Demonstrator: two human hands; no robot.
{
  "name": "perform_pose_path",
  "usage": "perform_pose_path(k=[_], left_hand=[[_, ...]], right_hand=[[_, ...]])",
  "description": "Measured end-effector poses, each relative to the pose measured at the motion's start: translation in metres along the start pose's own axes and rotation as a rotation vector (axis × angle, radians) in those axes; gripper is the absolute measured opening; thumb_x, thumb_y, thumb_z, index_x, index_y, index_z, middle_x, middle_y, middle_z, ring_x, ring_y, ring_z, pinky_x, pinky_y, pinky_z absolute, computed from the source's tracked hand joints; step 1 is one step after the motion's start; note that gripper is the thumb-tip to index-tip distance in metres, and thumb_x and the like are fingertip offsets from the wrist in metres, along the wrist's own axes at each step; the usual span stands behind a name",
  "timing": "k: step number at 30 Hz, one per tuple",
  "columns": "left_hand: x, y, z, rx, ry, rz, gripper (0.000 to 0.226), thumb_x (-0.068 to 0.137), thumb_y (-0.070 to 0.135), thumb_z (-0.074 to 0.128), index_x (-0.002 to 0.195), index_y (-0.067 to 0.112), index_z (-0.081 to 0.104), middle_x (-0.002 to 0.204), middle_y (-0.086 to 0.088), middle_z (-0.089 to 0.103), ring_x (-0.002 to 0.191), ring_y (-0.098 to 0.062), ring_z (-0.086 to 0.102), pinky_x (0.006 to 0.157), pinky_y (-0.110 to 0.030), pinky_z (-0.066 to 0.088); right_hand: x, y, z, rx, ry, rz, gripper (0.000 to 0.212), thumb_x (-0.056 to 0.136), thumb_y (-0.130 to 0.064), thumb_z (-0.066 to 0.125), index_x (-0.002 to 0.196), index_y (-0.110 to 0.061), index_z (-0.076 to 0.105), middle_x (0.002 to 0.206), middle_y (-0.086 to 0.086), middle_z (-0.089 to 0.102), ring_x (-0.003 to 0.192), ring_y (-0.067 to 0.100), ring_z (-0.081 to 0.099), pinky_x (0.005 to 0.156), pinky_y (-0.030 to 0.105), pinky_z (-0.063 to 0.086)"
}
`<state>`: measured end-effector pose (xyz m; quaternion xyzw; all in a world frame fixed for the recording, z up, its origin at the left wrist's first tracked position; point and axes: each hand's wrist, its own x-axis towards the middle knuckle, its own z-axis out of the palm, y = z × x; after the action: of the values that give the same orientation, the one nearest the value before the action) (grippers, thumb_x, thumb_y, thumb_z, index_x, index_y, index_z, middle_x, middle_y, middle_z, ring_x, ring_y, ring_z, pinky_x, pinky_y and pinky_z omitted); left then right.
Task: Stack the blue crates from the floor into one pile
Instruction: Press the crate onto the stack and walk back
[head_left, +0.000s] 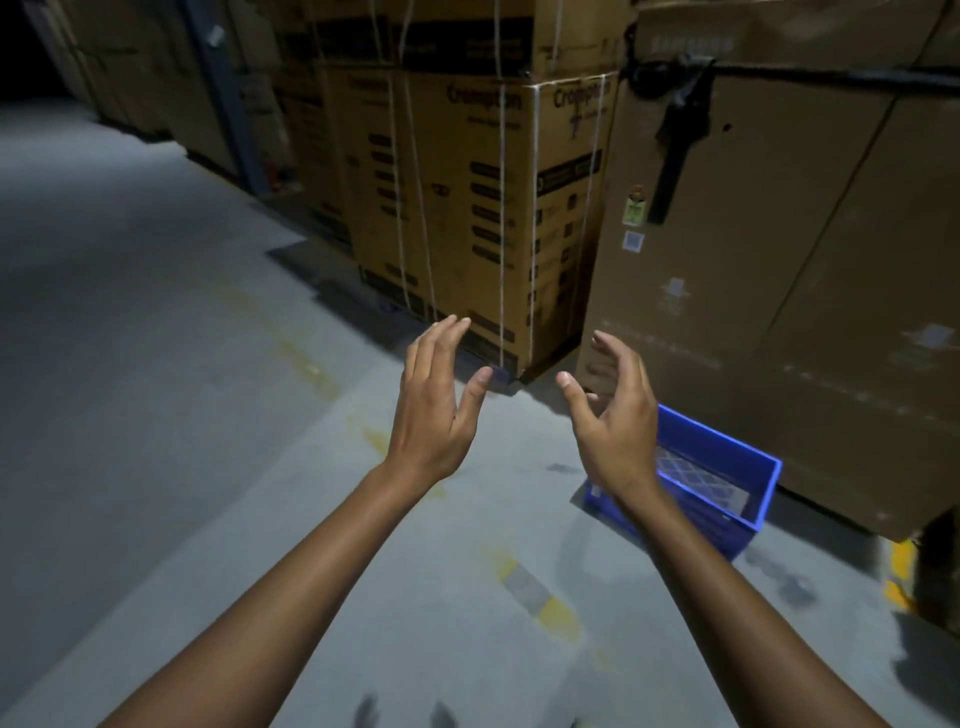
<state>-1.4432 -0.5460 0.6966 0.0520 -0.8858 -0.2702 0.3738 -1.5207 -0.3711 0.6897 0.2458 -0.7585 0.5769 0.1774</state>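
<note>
Your two forearms reach out in front of you over the grey floor (156, 364). Your left hand (434, 410) is spread with the fingers nearly straight and the thumb out, and it grips nothing. Your right hand (615, 421) is open too, its fingers loosely bent, and it is also empty. Just past your right wrist, and partly hidden by it, one blue crate (719, 441) sits upright on the floor. Its far side is close against the large brown carton (779, 260) on the right. No other crate and no pile is in view.

The crate looks like moulded plastic with a grid bottom and seems empty, so it is probably stiff and light. The smooth walls could slip, so take it with a hand on each end, under the rim. Farther off stand string-tied cartons (467, 208).
</note>
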Motion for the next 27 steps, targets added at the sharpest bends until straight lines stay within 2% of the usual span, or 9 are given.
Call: perform_pose_path(k=[4, 7, 10, 15, 20, 27], left_hand=[[-0.064, 0.001, -0.071, 0.034, 0.033, -0.066, 0.057, 0.098, 0.049, 0.033, 0.142, 0.015, 0.041, 0.145, -0.005, 0.043, 0.133, -0.019, 0.038, 0.109, -0.034, 0.034], [-0.107, 0.006, -0.112, 0.063, 0.033, -0.074, 0.055, 0.098, 0.048, 0.034, 0.141, 0.015, 0.041, 0.144, -0.005, 0.044, 0.132, -0.020, 0.039, 0.108, -0.036, 0.037], [-0.153, 0.012, -0.149, 0.087, 0.077, -0.099, 0.053, 0.099, 0.047, 0.035, 0.141, 0.015, 0.041, 0.143, -0.005, 0.044, 0.130, -0.019, 0.039, 0.107, -0.038, 0.038], [-0.233, 0.036, -0.201, 0.150, 0.131, -0.150, 0.052, 0.099, 0.045, 0.036, 0.140, 0.013, 0.043, 0.140, -0.004, 0.046, 0.127, -0.018, 0.040, 0.104, -0.032, 0.036], [-0.328, 0.071, -0.246, 0.188, 0.157, -0.256, 0.050, 0.099, 0.044, 0.036, 0.139, 0.013, 0.043, 0.138, -0.002, 0.047, 0.125, -0.016, 0.040, 0.103, -0.022, 0.030], [-0.444, 0.112, -0.325, 0.264, 0.174, -0.348, 0.049, 0.100, 0.042, 0.037, 0.138, 0.013, 0.043, 0.136, -0.004, 0.048, 0.125, -0.018, 0.041, 0.103, -0.030, 0.035]], right_hand=[[-0.069, -0.062, 0.022, 0.016, -0.059, 0.015, 0.054, 0.090, -0.031, 0.067, 0.139, -0.021, 0.046, 0.136, -0.004, 0.050, 0.113, 0.006, 0.052, 0.084, 0.028, 0.057], [-0.111, -0.099, 0.028, 0.025, -0.101, -0.017, 0.054, 0.091, -0.033, 0.066, 0.139, -0.020, 0.046, 0.137, -0.004, 0.050, 0.112, 0.002, 0.052, 0.082, 0.025, 0.056], [-0.149, -0.129, 0.029, 0.035, -0.156, -0.047, 0.055, 0.090, -0.035, 0.066, 0.139, -0.021, 0.045, 0.134, -0.004, 0.051, 0.110, 0.005, 0.055, 0.079, 0.026, 0.057], [-0.215, -0.171, 0.026, 0.103, -0.238, -0.089, 0.053, 0.090, -0.035, 0.066, 0.137, -0.025, 0.045, 0.133, -0.004, 0.054, 0.106, 0.006, 0.058, 0.077, 0.029, 0.058], [-0.308, -0.201, 0.008, 0.147, -0.323, -0.053, 0.051, 0.091, -0.034, 0.065, 0.136, -0.028, 0.043, 0.132, -0.009, 0.054, 0.104, 0.005, 0.058, 0.077, 0.029, 0.058], [-0.425, -0.254, -0.005, 0.234, -0.468, -0.018, 0.050, 0.090, -0.033, 0.065, 0.136, -0.027, 0.044, 0.129, -0.010, 0.056, 0.102, 0.004, 0.060, 0.075, 0.033, 0.057]])
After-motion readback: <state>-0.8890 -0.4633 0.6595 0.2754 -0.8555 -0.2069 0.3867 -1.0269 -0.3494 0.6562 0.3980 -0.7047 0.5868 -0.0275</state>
